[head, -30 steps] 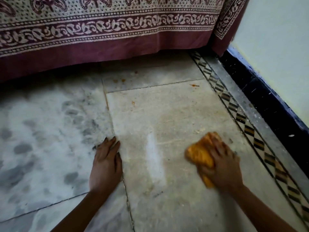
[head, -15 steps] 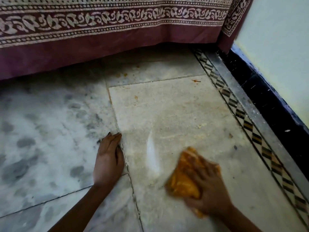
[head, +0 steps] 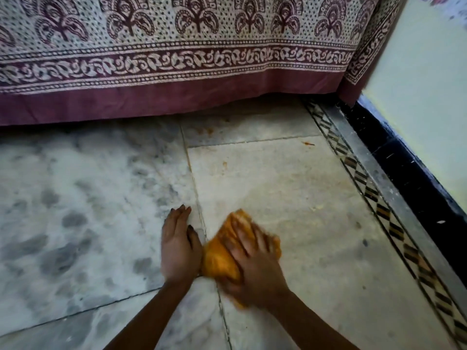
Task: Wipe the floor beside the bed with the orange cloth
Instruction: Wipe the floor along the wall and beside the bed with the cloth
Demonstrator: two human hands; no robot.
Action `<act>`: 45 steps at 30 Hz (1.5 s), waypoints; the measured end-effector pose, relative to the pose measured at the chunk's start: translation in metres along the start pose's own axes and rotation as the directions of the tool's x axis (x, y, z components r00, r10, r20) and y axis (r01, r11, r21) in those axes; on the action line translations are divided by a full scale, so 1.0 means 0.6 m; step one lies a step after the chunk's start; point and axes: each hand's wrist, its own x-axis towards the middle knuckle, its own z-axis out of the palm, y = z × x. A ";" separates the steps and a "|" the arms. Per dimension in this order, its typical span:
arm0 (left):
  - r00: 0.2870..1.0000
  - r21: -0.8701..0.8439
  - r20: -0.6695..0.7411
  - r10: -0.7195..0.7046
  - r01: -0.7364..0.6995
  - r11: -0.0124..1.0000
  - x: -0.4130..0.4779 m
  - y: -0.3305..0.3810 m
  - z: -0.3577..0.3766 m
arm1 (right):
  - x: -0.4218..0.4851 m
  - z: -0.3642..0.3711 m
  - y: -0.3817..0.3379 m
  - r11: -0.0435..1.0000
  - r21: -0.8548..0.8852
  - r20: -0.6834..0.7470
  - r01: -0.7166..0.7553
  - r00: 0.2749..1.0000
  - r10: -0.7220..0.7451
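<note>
My right hand [head: 255,263] presses a bunched orange cloth [head: 217,258] flat against the pale stone floor [head: 290,198]; it is blurred by motion. The cloth's left edge touches my left hand [head: 178,248], which lies palm down on the floor with fingers together and holds nothing. Both hands are near the seam between the mottled grey tile and the beige tile. The bed [head: 177,59], draped in a maroon and cream printed sheet, runs across the top of the view.
A patterned tile border [head: 374,198] and a black skirting [head: 414,183] run along the pale wall [head: 429,97] on the right. Small orange specks [head: 308,143] lie on the floor near the bed. Dark gap under the bed sheet's hem.
My right hand has swept the orange cloth leftward across the beige tile, from near the patterned border to beside my left hand. The left hand stayed planted. The view tilted up toward the bed.
</note>
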 end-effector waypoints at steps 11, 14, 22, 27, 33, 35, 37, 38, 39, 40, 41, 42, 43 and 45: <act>0.920 0.303 0.376 0.107 -0.231 0.924 0.056 -0.040 -0.028 | 0.122 -0.060 0.202 0.674 0.090 0.057 -0.734 0.679 0.732; 0.891 0.374 0.454 -0.009 -0.182 0.909 0.068 -0.029 -0.033 | 0.245 -0.071 0.115 0.686 0.200 0.118 -0.699 0.713 0.692; 0.988 0.236 0.156 -0.018 -0.019 0.972 0.130 -0.032 -0.023 | 0.073 -0.003 0.103 0.952 0.060 -0.157 0.299 0.945 -0.287; 0.988 0.310 0.156 -0.001 -0.048 0.949 0.184 -0.040 -0.009 | 0.153 -0.032 0.249 0.997 0.002 -0.180 -0.073 0.981 0.072; 0.996 0.160 -0.027 -0.080 0.083 0.984 0.191 -0.028 0.012 | 0.375 -0.048 0.094 0.907 0.160 -0.156 -0.389 0.898 0.412; 0.989 0.131 -0.065 -0.132 0.140 0.981 0.210 -0.025 0.017 | 0.328 -0.027 0.042 0.969 0.149 -0.171 -0.199 0.960 0.223; 0.987 0.139 -0.069 -0.142 0.151 0.979 0.225 -0.019 0.021 | 0.237 -0.015 0.057 0.994 0.112 -0.181 0.021 0.983 0.000; 0.989 0.153 -0.064 -0.132 0.141 0.978 0.227 -0.018 0.022 | 0.195 -0.011 0.087 0.990 0.104 -0.193 0.093 0.979 -0.071; 0.992 0.174 -0.055 -0.112 0.120 0.977 0.226 -0.018 0.021 | 0.163 -0.013 0.124 0.988 0.091 -0.200 0.125 0.974 -0.105; 0.995 0.199 -0.042 -0.089 0.095 0.975 0.223 -0.021 0.020 | 0.147 -0.016 0.164 0.992 0.065 -0.192 0.107 0.977 -0.093; 0.998 0.223 -0.024 -0.061 0.065 0.973 0.220 -0.023 0.020 | 0.146 -0.023 0.202 0.999 0.034 -0.180 0.041 0.983 -0.035; 0.999 0.237 -0.006 -0.037 0.037 0.971 0.215 -0.026 0.019 | 0.160 -0.029 0.234 0.998 0.012 -0.169 -0.056 0.984 0.057; 1.000 0.241 0.001 -0.019 0.018 0.970 0.214 -0.026 0.019 | 0.189 -0.038 0.254 0.988 0.000 -0.167 -0.157 0.974 0.155; 1.000 0.236 -0.010 -0.021 0.023 0.971 0.214 -0.026 0.019 | 0.273 -0.057 0.252 0.943 0.031 -0.181 -0.330 0.926 0.330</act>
